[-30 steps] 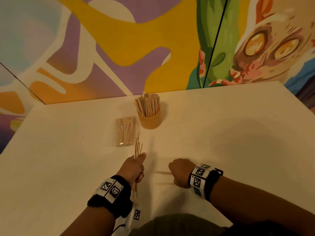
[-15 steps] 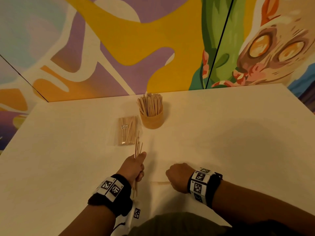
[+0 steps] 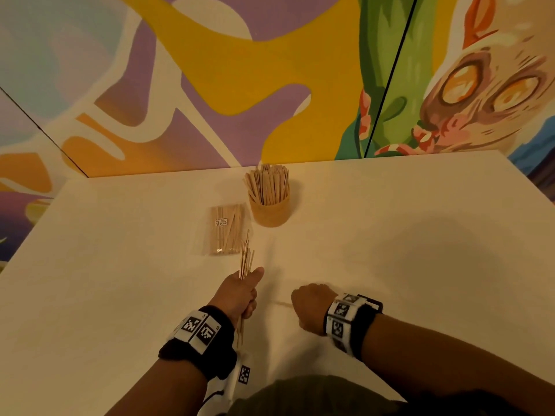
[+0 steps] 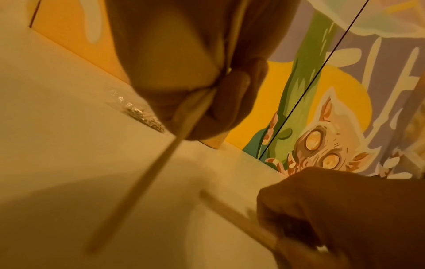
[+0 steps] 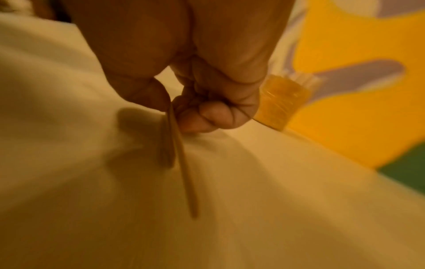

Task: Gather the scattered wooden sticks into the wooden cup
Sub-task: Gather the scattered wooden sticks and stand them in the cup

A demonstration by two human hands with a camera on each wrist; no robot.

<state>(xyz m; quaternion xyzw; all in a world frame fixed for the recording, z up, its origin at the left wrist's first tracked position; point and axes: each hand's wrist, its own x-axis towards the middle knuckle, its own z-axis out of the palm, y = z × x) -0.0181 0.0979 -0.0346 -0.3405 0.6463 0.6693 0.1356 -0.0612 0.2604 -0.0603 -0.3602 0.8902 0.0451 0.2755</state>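
Note:
A wooden cup point(image 3: 270, 212) full of upright wooden sticks stands at the far middle of the white table point(image 3: 405, 250). My left hand point(image 3: 238, 291) grips a bundle of sticks point(image 3: 245, 259) that points toward the cup; the bundle's near end point(image 4: 138, 182) sticks out below the fist. My right hand point(image 3: 310, 304) sits just right of it, near the table's front, and pinches a single stick point(image 3: 280, 303) between thumb and curled fingers. That stick point(image 5: 181, 163) hangs from the pinch in the right wrist view, with the cup point(image 5: 281, 102) behind the fingers.
A clear plastic packet of sticks point(image 3: 226, 229) lies flat just left of the cup, ahead of my left hand. A painted wall point(image 3: 210, 85) rises right behind the table's far edge. A small tag with a black-and-white marker point(image 3: 244, 374) hangs below my left wrist.
My right hand has drawn a little toward me and left with the single stick. The left hand keeps its bundle in about the same place.

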